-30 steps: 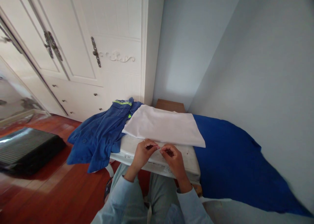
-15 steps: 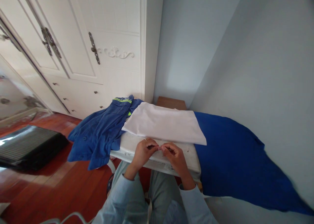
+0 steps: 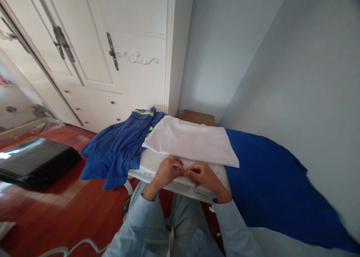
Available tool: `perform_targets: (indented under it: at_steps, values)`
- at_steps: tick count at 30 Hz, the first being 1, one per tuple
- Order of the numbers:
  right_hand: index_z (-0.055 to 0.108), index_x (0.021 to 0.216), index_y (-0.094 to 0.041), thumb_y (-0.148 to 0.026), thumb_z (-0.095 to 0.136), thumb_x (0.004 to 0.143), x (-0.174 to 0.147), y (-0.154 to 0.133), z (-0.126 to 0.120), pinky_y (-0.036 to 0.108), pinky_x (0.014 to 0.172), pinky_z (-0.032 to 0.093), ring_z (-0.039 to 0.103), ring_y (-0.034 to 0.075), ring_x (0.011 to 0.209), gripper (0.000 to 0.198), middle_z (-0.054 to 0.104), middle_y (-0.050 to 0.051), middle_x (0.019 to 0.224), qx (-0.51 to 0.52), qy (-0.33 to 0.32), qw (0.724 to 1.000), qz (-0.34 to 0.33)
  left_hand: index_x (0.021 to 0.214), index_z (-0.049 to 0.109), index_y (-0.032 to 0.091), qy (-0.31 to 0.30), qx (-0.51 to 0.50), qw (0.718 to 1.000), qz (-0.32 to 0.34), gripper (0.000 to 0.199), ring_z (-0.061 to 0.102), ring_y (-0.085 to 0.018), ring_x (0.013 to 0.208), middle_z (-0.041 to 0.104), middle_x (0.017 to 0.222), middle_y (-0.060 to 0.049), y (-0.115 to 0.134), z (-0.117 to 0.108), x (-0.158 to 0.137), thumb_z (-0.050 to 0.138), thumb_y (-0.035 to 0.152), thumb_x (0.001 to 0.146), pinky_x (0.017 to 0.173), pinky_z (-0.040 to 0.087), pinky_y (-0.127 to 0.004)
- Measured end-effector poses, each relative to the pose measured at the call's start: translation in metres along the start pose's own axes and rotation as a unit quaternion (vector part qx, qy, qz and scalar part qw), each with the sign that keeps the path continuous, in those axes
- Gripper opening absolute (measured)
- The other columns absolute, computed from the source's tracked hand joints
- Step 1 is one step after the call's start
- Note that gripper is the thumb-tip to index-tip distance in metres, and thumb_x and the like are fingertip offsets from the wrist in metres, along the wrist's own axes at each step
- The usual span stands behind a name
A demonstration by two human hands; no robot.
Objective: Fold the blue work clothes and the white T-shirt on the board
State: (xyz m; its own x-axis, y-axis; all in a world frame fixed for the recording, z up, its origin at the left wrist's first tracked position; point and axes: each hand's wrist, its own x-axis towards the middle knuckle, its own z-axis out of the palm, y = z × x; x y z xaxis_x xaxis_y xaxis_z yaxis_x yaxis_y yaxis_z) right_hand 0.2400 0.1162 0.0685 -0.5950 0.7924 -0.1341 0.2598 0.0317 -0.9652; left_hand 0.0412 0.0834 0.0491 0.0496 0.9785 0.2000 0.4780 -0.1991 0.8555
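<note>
Above the near edge of a white padded board (image 3: 152, 160), my left hand (image 3: 168, 171) and my right hand (image 3: 204, 176) meet at the fingertips. Both are closed in a pinch, thumbs against index fingers. Whatever sits between the fingertips is too small to make out. A ring shows on my left hand. Just beyond my hands a pale pinkish-white cloth (image 3: 191, 140) lies flat on the board. A blue garment (image 3: 118, 148) with a yellow-green stripe is draped over the left end. Under the pale cloth's right side, a plain blue cloth (image 3: 261, 182) spreads to the right.
A white wardrobe (image 3: 140, 32) with dark metal handles stands behind on the left. Between it and the grey wall (image 3: 309, 80) is a brown box-like piece (image 3: 198, 117). A black ribbed case (image 3: 36, 161) lies on the red wooden floor (image 3: 64, 215). A white cable (image 3: 81, 242) runs at bottom left.
The view has shifted slightly. My right hand has turned, its wrist moving a little right, while the fingertips of both hands stay together. The cloths lie as before.
</note>
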Motion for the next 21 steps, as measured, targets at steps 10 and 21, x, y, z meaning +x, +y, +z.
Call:
perform_targets:
  at_steps: [10,21]
  values:
    - [0.074,0.075,-0.016,-0.038,0.07,0.079,-0.0002,-0.0078,-0.0051,0.021,0.041,0.044,0.049,0.011,0.046,0.022,0.06,-0.001,0.058,-0.033,-0.071,0.997,-0.011,0.067,0.081,0.029,-0.033,0.012,0.999,0.014,0.011,0.066,-0.021,0.09,0.073,0.095,-0.003,0.0034,-0.0044,-0.0027,0.089,0.023,0.065,0.081,0.047,-0.03]
    - [0.072,0.077,-0.014,-0.044,0.068,0.078,0.0001,-0.0112,-0.0106,0.021,0.045,0.048,0.057,0.012,0.047,0.03,0.063,0.0,0.058,-0.042,-0.104,0.993,0.031,0.068,0.082,0.027,-0.05,0.008,0.999,0.001,0.012,0.066,-0.018,0.091,0.073,0.096,-0.002,0.0067,-0.0076,-0.0022,0.09,0.02,0.065,0.084,0.046,-0.028]
